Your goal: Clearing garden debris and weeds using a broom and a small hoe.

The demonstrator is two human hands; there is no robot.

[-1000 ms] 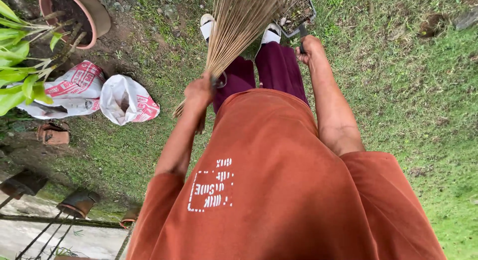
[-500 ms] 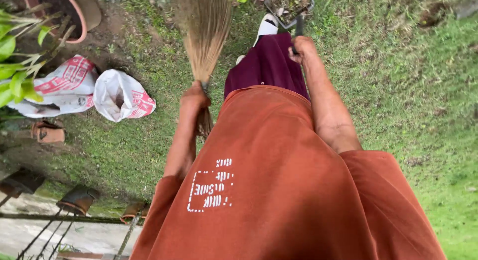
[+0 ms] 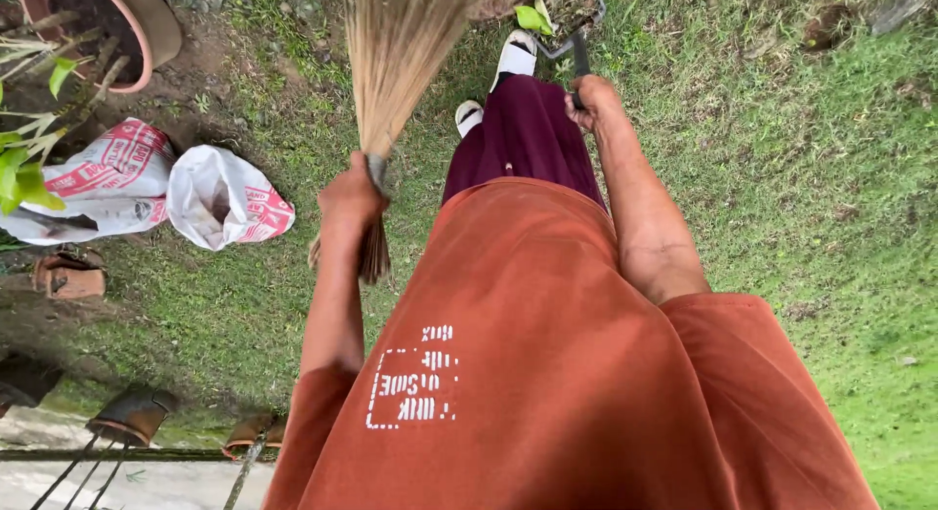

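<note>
Left hand [image 3: 350, 195] closed around the bound neck of a broom [image 3: 396, 51], bristles fanning up and away from the body toward the top of frame, short stub of the bundle sticking out below the fist. Right hand [image 3: 593, 100] closed on the dark handle of a dustpan [image 3: 572, 31], held out ahead of the legs; pan has dry leaves and one green leaf in it, partly cut off by the top edge. Broom sits left of the legs, dustpan right, well apart from each other. Person wears a rust-orange shirt [image 3: 547, 373] with white print, maroon trousers [image 3: 523, 139], white shoes [image 3: 516, 53]. Ground is grass [image 3: 782, 178], patchy and bare toward upper left. Left of the broom hand: two white sacks [image 3: 227, 197] with red print lying on the ground, the nearer one open-mouthed. Terracotta pot [image 3: 147, 31] with soil at top left, green leaves at the left edge. Smaller pots [image 3: 132, 412] along the bottom left by a concrete edge.
</note>
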